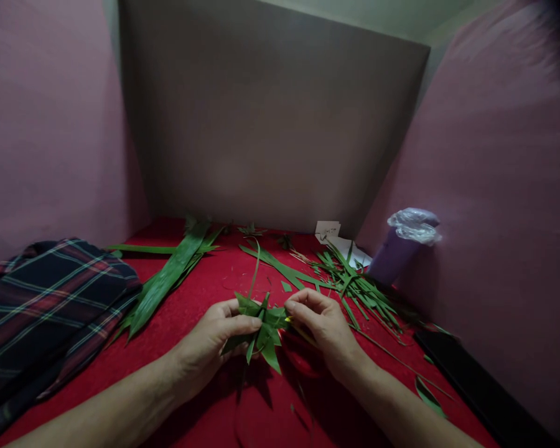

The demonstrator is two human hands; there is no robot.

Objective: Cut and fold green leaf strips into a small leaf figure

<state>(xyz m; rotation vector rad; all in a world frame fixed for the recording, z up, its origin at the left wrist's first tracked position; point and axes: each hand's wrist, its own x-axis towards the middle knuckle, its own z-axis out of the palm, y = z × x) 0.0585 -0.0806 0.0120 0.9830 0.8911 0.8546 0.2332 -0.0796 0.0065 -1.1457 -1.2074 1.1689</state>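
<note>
My left hand (221, 326) is closed on a green leaf star (267, 326), a folded piece with several pointed tips. The thumb presses on its middle and the fingers support it from behind. At the star's right edge, my right hand (322, 320) pinches a leaf tip between thumb and forefinger. A slim object with a yellow end (288, 320) shows under the right fingers; its kind is unclear. One thin leaf strip (256, 264) rises behind the star, and others hang below it.
Long green leaves (172, 277) lie left on the red cloth (168, 386). Cut leaf strips (354, 283) are heaped right, near white papers (328, 229) and a purple container (389, 255) topped with clear plastic. Plaid fabric (60, 305) lies left; a long black object (480, 386) lies right.
</note>
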